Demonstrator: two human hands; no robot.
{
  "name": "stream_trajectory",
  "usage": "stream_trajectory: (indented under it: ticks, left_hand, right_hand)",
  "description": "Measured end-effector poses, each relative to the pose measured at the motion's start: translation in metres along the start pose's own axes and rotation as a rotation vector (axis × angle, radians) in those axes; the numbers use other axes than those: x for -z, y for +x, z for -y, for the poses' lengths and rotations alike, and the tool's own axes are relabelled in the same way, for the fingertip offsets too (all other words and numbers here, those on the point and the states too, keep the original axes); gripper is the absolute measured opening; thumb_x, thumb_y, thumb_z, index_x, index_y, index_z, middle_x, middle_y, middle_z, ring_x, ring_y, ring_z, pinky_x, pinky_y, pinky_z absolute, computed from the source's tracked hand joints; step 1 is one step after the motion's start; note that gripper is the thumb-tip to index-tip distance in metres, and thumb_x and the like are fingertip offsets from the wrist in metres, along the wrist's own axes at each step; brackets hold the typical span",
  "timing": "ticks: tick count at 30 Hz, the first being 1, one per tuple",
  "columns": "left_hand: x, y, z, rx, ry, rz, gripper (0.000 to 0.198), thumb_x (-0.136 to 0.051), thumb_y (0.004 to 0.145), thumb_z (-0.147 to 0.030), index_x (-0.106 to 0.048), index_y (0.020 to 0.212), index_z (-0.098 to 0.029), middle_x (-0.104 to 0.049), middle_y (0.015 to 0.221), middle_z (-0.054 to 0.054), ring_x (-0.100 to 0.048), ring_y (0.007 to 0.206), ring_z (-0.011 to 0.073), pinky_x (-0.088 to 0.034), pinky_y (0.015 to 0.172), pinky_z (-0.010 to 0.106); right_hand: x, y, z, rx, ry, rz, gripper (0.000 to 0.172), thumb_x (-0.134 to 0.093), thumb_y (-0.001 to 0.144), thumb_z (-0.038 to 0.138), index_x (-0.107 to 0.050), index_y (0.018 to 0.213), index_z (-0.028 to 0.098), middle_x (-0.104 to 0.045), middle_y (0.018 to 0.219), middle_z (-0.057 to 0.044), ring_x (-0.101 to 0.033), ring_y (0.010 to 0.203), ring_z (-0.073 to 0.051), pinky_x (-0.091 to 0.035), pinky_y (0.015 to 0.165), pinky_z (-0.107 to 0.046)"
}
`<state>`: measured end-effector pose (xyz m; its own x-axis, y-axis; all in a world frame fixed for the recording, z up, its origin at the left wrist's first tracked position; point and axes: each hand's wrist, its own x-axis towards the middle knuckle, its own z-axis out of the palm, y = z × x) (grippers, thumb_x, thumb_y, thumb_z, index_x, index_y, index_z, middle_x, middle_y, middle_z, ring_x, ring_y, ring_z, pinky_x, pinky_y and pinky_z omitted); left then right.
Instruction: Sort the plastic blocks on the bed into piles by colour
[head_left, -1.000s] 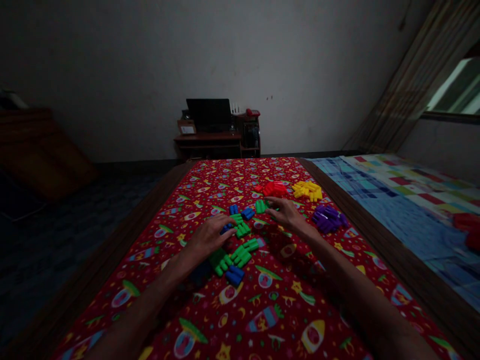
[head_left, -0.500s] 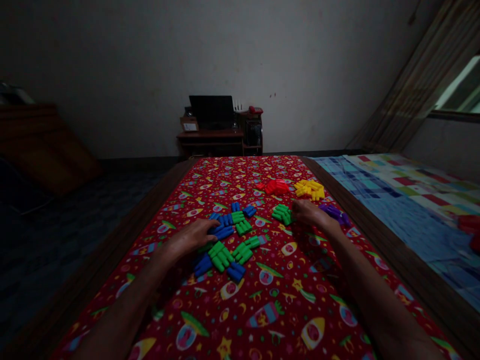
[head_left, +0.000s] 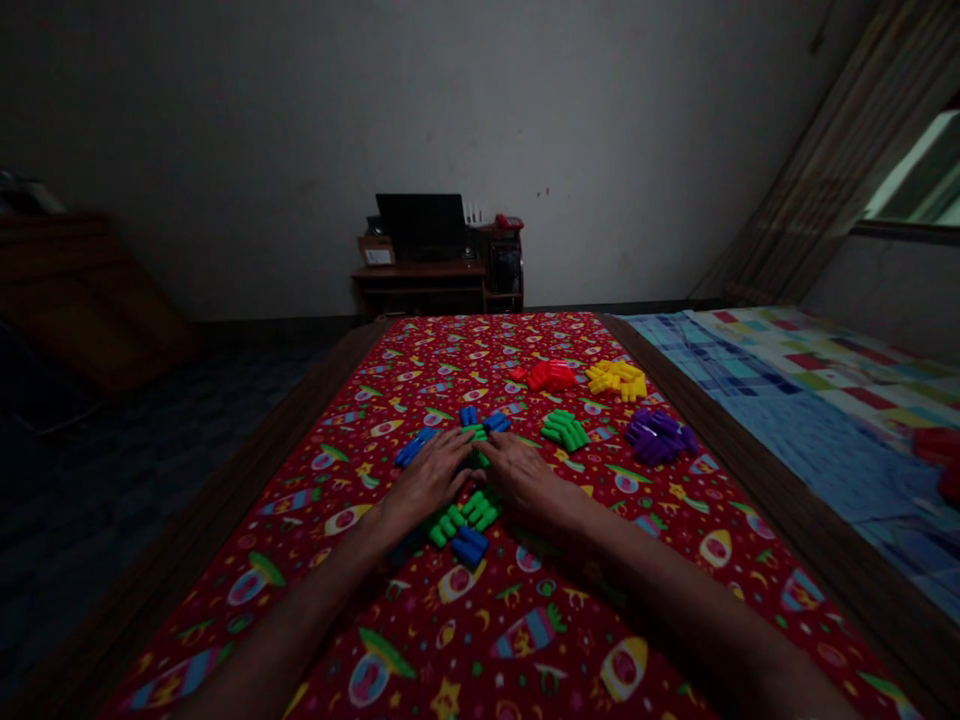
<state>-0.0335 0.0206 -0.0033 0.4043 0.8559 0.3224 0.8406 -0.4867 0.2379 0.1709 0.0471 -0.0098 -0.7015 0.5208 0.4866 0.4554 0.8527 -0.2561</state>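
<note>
My left hand [head_left: 433, 472] lies over a mixed group of blue and green toy building blocks, fingers stretched forward and thumb apart. Bent fingers of my right hand [head_left: 525, 478] meet the group from the right, closed at a green building block [head_left: 481, 456], largely covered between the hands. Blue blocks [head_left: 414, 447] show beyond my left hand, and another blue block [head_left: 496, 422] lies past the fingertips. Nearer me are green blocks [head_left: 481, 510] and a blue block [head_left: 470, 546]. The hands hide the middle of the group.
Right of the hands, a green pile [head_left: 565, 430] and a purple pile [head_left: 658, 437] lie on the red patterned cloth [head_left: 525, 620]. Farther back are a red pile [head_left: 551, 375] and a yellow pile [head_left: 616, 379]. A desk with a monitor [head_left: 422, 226] stands by the wall.
My right hand has moved left from beside the separate green pile to the mixed group, uncovering the purple pile. My left hand has shifted right, closer to it.
</note>
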Motion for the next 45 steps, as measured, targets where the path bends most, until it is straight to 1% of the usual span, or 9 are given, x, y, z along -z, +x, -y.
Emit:
stream_trajectory:
  ticks: [5,10,14,18,22,29,34,38,45]
  left_hand:
    - [-0.01,-0.003,0.012,0.055,0.054,0.004,0.038,-0.049,0.088,-0.026,-0.055,0.125,-0.017,-0.05,0.142,0.014,-0.042,0.134,0.0275,-0.036,0.11,0.049]
    - [-0.008,0.001,0.014,0.034,0.037,-0.022,0.023,-0.045,0.091,-0.03,-0.061,0.104,-0.02,-0.053,0.138,0.013,-0.043,0.133,0.0269,-0.036,0.11,0.049]
    - [-0.008,0.005,0.017,0.028,0.005,-0.05,0.023,-0.045,0.092,-0.035,-0.059,0.102,-0.019,-0.057,0.132,0.014,-0.047,0.129,0.0267,-0.038,0.109,0.048]
    - [-0.012,0.01,0.017,0.098,-0.011,-0.129,0.036,-0.047,0.091,-0.036,-0.051,0.12,-0.016,-0.06,0.124,0.016,-0.055,0.12,0.027,-0.045,0.102,0.046]
    - [-0.012,0.014,0.014,0.08,-0.001,-0.131,0.036,-0.052,0.087,-0.03,-0.052,0.121,-0.019,-0.063,0.119,0.012,-0.059,0.113,0.0264,-0.048,0.097,0.043]
    - [-0.001,0.021,-0.002,0.141,-0.077,-0.169,0.044,-0.065,0.074,-0.026,-0.054,0.116,-0.019,-0.068,0.109,0.011,-0.063,0.105,0.0281,-0.049,0.094,0.045]
    - [0.014,0.022,-0.023,0.222,-0.387,-0.094,0.049,-0.062,0.075,-0.033,-0.048,0.121,-0.021,-0.07,0.108,0.008,-0.068,0.097,0.0247,-0.055,0.083,0.038]
    - [0.017,0.021,-0.033,0.287,-0.53,-0.038,0.039,-0.062,0.075,-0.037,-0.053,0.11,-0.022,-0.072,0.103,0.008,-0.069,0.097,0.0258,-0.056,0.081,0.038]
    - [0.015,0.022,-0.037,0.365,-0.761,-0.014,0.045,-0.063,0.071,-0.039,-0.049,0.11,-0.021,-0.072,0.098,0.007,-0.072,0.085,0.0235,-0.058,0.074,0.037]
  right_hand:
    - [-0.022,-0.005,-0.01,-0.017,0.025,-0.034,0.043,-0.045,0.092,0.019,-0.043,0.135,0.017,-0.058,0.116,-0.016,-0.051,0.111,-0.026,-0.043,0.094,-0.044]
    - [0.014,0.006,-0.025,-0.045,0.014,0.073,0.03,-0.052,0.086,0.018,-0.056,0.115,0.012,-0.062,0.106,-0.015,-0.053,0.101,-0.024,-0.043,0.088,-0.035]
    - [0.045,0.014,-0.052,-0.205,-0.102,0.043,0.025,-0.052,0.085,0.018,-0.06,0.108,0.011,-0.063,0.104,-0.014,-0.053,0.096,-0.023,-0.04,0.084,-0.032]
    - [0.048,0.005,-0.081,-0.285,-0.211,0.068,0.027,-0.051,0.084,0.014,-0.062,0.109,0.011,-0.063,0.111,-0.015,-0.052,0.101,-0.024,-0.036,0.088,-0.034]
    - [0.042,-0.004,-0.092,-0.338,-0.251,0.113,0.026,-0.053,0.082,0.013,-0.065,0.105,0.012,-0.065,0.106,-0.015,-0.053,0.102,-0.026,-0.036,0.089,-0.037]
    - [0.042,0.01,-0.057,0.003,-0.011,-0.047,0.036,-0.052,0.089,0.02,-0.056,0.124,0.015,-0.062,0.119,-0.016,-0.054,0.108,-0.025,-0.042,0.092,-0.041]
    - [0.045,0.019,-0.027,0.155,0.112,0.113,0.036,-0.051,0.092,0.023,-0.055,0.128,0.017,-0.063,0.118,-0.015,-0.058,0.106,-0.022,-0.045,0.088,-0.034]
    - [0.058,0.02,-0.025,0.162,0.182,0.208,0.026,-0.051,0.093,0.021,-0.064,0.116,0.016,-0.068,0.097,-0.012,-0.062,0.095,-0.02,-0.046,0.082,-0.029]
    - [0.061,0.02,-0.02,0.151,0.281,0.284,0.033,-0.054,0.09,0.017,-0.061,0.122,0.017,-0.07,0.1,-0.01,-0.063,0.084,-0.016,-0.044,0.074,-0.024]
